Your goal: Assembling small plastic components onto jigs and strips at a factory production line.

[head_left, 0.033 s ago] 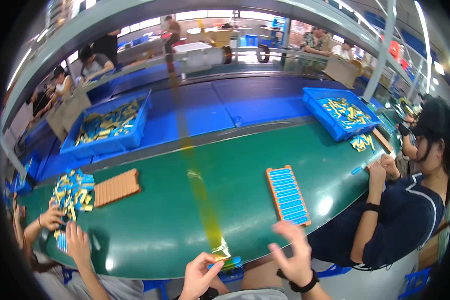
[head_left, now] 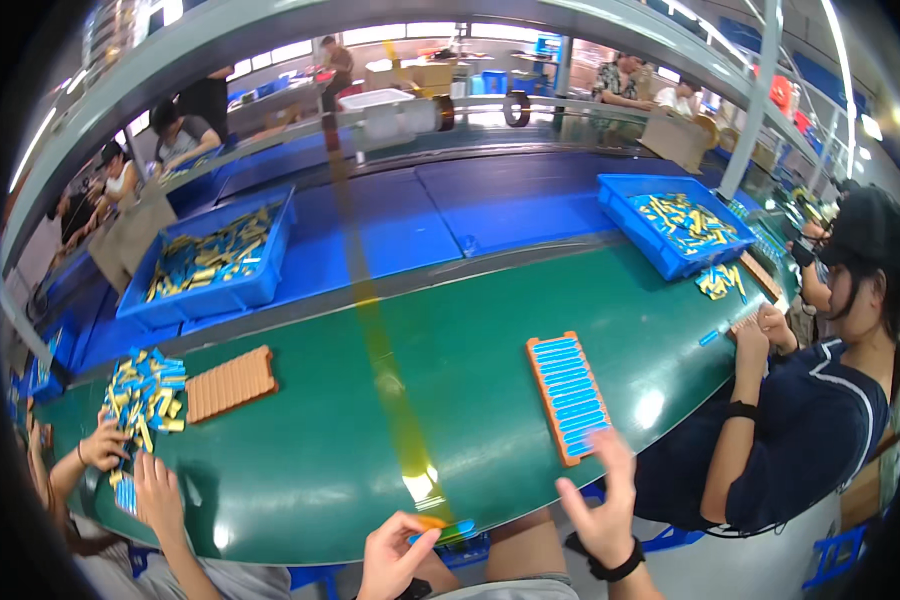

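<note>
1. Left hand [head_left: 398, 552] narrowly pinches a slender blue piece [head_left: 464, 528] below a glossy, translucent yellow tape strip [head_left: 407, 437].
2. Toward 3 o'clock, right hand [head_left: 608, 508] is spread wide, fingertips shifted since earlier to the near right corner of an orange ridged tray [head_left: 549, 402] of smooth blue cylinders [head_left: 573, 383].
3. Beyond: blue plastic bin [head_left: 281, 245], 11 o'clock; grey metal post [head_left: 749, 110], 1 o'clock, blocking some background.

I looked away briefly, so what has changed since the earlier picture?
The right hand, still open, has moved right: its fingers have come off the near left corner of the orange tray and now overlap the near right one. Nothing was visibly grasped or released. The left hand still pinches the blue piece by the yellow tape; the tray looks unmoved.
</note>
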Action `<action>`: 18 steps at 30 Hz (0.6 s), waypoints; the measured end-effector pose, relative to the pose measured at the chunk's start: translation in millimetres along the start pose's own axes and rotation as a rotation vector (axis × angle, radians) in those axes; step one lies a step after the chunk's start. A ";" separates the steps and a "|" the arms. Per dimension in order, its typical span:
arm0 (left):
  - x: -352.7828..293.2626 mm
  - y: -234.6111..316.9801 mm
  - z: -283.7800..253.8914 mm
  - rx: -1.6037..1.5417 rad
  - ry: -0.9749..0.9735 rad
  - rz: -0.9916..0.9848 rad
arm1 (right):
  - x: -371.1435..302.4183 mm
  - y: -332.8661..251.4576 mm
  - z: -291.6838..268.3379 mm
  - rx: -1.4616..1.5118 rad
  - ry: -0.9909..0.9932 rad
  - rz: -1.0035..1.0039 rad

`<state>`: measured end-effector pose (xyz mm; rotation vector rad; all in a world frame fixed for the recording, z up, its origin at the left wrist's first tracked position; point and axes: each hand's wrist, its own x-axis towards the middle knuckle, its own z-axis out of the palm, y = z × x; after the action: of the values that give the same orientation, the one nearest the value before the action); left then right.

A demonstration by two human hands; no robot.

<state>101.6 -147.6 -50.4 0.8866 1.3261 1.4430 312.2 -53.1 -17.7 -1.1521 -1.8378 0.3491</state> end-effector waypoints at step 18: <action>-14.1 38.2 -24.1 -0.092 0.055 -0.017 | -25.4 -1.1 29.9 -0.060 -0.288 -0.048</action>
<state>76.4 -166.7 -15.1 0.7787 1.2936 1.5120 291.2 -68.2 -47.3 -1.1417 -2.1356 0.4543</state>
